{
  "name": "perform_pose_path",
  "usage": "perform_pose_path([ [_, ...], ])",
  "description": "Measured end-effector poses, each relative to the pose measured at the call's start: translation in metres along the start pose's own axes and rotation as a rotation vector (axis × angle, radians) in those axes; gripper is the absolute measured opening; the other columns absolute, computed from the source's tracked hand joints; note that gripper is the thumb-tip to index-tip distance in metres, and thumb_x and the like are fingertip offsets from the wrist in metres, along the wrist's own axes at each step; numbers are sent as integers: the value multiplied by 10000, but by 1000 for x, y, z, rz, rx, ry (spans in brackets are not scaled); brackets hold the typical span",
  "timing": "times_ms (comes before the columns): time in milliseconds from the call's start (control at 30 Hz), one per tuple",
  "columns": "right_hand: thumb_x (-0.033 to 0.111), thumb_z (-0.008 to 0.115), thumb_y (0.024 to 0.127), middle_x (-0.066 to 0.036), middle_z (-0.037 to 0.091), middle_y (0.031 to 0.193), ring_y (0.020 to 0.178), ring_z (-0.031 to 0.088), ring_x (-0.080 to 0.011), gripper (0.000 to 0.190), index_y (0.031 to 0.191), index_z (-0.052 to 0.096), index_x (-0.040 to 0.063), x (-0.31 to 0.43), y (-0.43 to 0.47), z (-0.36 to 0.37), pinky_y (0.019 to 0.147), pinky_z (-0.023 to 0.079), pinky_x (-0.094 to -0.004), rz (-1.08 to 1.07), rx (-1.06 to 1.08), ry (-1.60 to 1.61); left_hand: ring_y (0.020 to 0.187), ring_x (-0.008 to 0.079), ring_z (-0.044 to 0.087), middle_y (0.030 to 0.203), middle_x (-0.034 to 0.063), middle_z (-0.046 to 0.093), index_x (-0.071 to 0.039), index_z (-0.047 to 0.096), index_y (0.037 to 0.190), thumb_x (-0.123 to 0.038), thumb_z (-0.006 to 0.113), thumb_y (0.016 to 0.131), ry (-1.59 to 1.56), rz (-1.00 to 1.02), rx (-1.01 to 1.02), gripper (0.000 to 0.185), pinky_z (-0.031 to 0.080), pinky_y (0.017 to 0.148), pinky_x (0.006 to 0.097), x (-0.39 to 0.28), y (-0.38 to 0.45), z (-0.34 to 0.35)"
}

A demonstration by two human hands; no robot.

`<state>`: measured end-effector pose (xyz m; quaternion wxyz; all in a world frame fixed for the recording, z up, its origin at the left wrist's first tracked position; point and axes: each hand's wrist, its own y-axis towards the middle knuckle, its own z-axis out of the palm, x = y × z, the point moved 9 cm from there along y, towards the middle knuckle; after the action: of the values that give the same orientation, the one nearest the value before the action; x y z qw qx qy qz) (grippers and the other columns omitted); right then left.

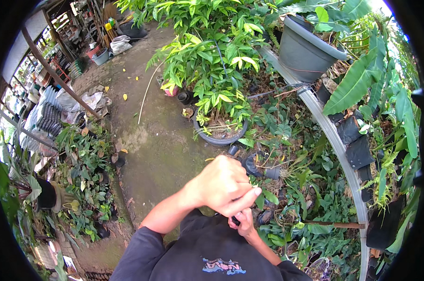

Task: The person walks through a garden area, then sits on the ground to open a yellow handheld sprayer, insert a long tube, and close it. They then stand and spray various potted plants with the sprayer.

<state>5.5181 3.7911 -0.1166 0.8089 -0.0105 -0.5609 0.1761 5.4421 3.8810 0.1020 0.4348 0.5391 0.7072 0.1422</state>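
Note:
My left hand (pixel 226 186) is raised close to the camera with its fingers curled into a fist, the thumb pointing right. Its palm is turned away, so whatever may be inside is hidden. Just below it, in front of my chest, my right hand (pixel 245 222) grips a small black object (pixel 235 220), only part of which shows. Beyond my hands stands a round dark pot (pixel 220 141) holding a leafy bush (pixel 212 70) with light green young leaves. Small black pots (pixel 272 172) lie among the plants to the right of my fist.
A curved metal rail (pixel 333 135) runs down the right side, lined with black plant bags (pixel 359 152). A large grey pot (pixel 303 49) stands at its upper end. A mossy path (pixel 145 168) runs along the left, bordered by low plants (pixel 85 175) and a slanting pole (pixel 53 73).

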Motion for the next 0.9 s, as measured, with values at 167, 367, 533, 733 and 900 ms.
perform_pose_path([
  [167,467,552,894,-55,463,501,393,421,-118,535,711,524,-35,18,-19,-20,376,325,-243,-25,-5,2,478,273,524,520,83,526,-84,518,519,-200,656,816,2,-142,69,348,423,507,393,5,-4,71],
  [367,359,589,908,-66,493,530,415,439,-110,449,728,539,-50,30,-34,-33,388,337,-240,-106,-39,112,940,181,525,962,83,590,-23,556,931,-223,478,964,-400,-783,-944,218,405,861,390,69,-115,72],
  [533,277,571,921,-46,516,622,471,459,-100,345,785,539,-39,42,-43,-39,414,365,-245,-197,28,142,1126,186,528,1177,94,603,17,540,1311,-492,295,1053,-1132,-931,-609,620,346,1054,316,86,-138,181],
  [733,280,558,925,-67,518,583,444,449,-105,357,782,545,-47,41,-47,-43,405,356,-242,-146,21,116,969,218,643,1082,148,668,11,576,1167,-581,296,1005,-1116,-836,-742,675,505,893,341,103,-150,207],
  [900,274,530,927,-73,512,558,428,443,-110,354,783,548,-49,28,-49,-41,400,347,-244,-33,84,61,866,177,638,960,109,672,-13,617,1097,-456,372,1016,-1134,-959,-1029,512,520,808,310,95,-179,207],
])
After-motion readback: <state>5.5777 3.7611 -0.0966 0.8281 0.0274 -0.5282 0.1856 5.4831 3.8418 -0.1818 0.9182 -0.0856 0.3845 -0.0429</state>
